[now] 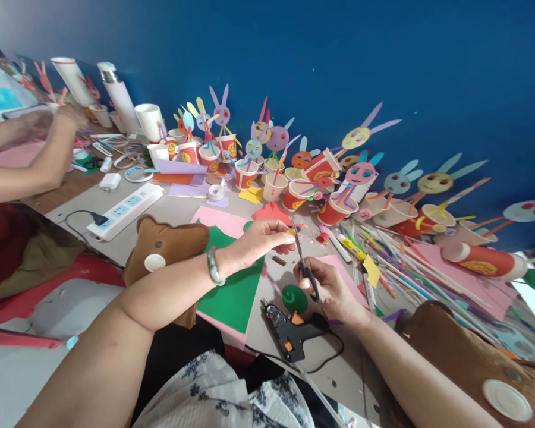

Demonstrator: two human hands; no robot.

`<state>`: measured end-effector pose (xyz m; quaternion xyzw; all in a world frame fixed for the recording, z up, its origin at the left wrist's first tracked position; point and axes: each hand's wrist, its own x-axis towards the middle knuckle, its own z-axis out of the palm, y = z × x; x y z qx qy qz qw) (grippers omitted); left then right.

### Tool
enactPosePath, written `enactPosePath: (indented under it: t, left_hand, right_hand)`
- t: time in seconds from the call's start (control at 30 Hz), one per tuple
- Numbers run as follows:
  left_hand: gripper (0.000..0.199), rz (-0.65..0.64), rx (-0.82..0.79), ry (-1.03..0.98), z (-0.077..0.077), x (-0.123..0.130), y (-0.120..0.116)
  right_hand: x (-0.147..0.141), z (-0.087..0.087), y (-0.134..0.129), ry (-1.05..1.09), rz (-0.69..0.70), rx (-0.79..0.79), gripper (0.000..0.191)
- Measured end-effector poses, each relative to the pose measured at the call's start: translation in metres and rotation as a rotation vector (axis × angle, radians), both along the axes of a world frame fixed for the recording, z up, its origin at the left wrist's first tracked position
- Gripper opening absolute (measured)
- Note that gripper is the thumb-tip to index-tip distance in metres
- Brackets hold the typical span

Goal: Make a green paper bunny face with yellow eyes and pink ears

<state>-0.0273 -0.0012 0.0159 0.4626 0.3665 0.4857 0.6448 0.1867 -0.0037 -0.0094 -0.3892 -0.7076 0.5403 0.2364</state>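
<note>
Carefully now: beyond the glue gun (296, 337), the left hand (264, 241) pinches a small yellow piece (290, 234) beside the scissors (305, 266), whose handles the right hand (332, 288) grips, blade gap unclear; turning the piece, not the blades, should keep cuts smooth.

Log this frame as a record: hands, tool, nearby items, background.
left hand: pinching a small yellow piece
right hand: holding black-handled metal scissors, blades beside that piece
near right hand: black glue gun; round green spiral disc
under left forearm: dark green rectangular sheet
background: red-and-white paper cups bearing rabbit-eared figures; blue wall
far left: another person's forearms
</note>
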Motion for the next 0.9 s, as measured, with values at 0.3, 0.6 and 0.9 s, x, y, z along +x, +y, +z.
enactPosePath:
  t: [0.3, 0.6, 0.9]
  left_hand:
    - [0.015, 0.021, -0.007, 0.004, 0.0036, 0.0007, -0.0012]
    - [0.019, 0.018, -0.007, 0.000, 0.0034, -0.0003, -0.0010]
    - [0.013, 0.030, -0.025, 0.018, 0.0055, -0.0009, -0.0011]
  right_hand:
    - [-0.0011, 0.0025, -0.0001, -0.012, -0.002, -0.003, 0.063]
    - [0.0008, 0.0006, 0.0007, -0.015, 0.006, 0.016, 0.061]
    - [0.0004, 0.0014, 0.0000, -0.004, 0.008, 0.007, 0.059]
